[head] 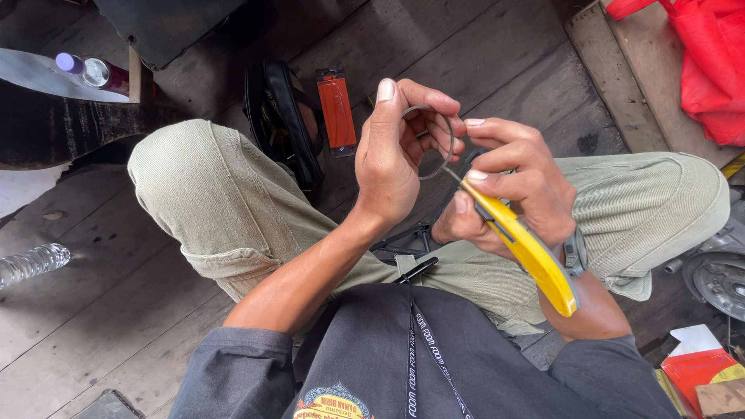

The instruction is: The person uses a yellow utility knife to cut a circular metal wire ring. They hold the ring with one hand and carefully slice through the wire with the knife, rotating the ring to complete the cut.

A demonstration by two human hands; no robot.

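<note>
My left hand (pixel 400 151) pinches a thin grey ring (pixel 448 133), held up in front of me above my knees. My right hand (pixel 516 182) grips a yellow utility knife (pixel 528 248), its blade tip touching the ring's lower edge. I sit cross-legged in olive trousers on a dark wooden floor. A black pen-like tool (pixel 417 269) lies on my lap.
A black pouch (pixel 283 116) and an orange packaged item (pixel 337 112) lie on the floor beyond my knees. A clear plastic bottle (pixel 31 264) is at the left, a red bag (pixel 706 62) at top right, a metal machine part (pixel 718 279) at right.
</note>
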